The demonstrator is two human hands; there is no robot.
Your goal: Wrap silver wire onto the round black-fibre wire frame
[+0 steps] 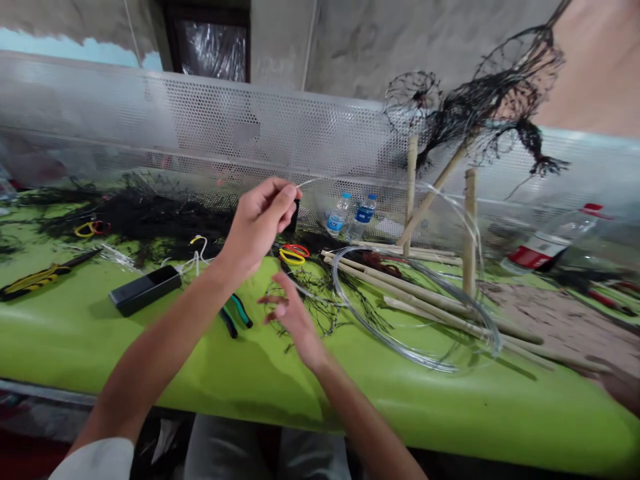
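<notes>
My left hand (265, 220) is raised above the table, thumb and fingers pinched on the end of a thin silvery wire (313, 180). From there the wire arcs right, toward the wooden posts, and a large loose coil of wire (390, 353) lies below on the green table. Lower down, my right hand (293, 317) hovers over a tangle of black netting (325, 310), its fingers spread and somewhat blurred. Nothing shows in its grip. Green-handled pliers (240, 312) lie between my two forearms, partly covered by the left one.
Wooden sticks (425, 300) lie under the coil, near an upright post (470, 233). A black box (145, 290) and yellow-black pliers (45, 277) are at left. Red-and-yellow-handled scissors (294, 255), water bottles (337, 215) and a large bottle (550, 243) stand or lie farther back.
</notes>
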